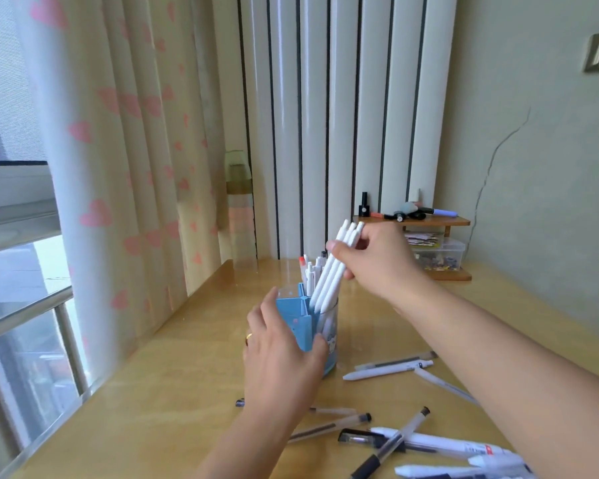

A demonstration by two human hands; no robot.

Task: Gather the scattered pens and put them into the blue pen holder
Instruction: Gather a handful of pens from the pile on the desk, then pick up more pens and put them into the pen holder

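Observation:
The blue pen holder point(300, 318) stands mid-desk with several white pens upright in its far compartment. My left hand point(284, 350) grips its near side, thumb round the right edge. My right hand point(374, 261) pinches a bunch of three white pens point(332, 271), tilted, their lower tips dipping into the holder's right compartment. Several loose pens point(391, 369) lie scattered on the desk to the right of the holder and near the front edge point(405, 440).
The wooden desk point(201, 392) has a raised clear rim along its left side. A small wooden shelf point(426, 221) with bottles, markers and a plastic box stands at the back right. Behind are a white radiator, a heart-print curtain and a window on the left.

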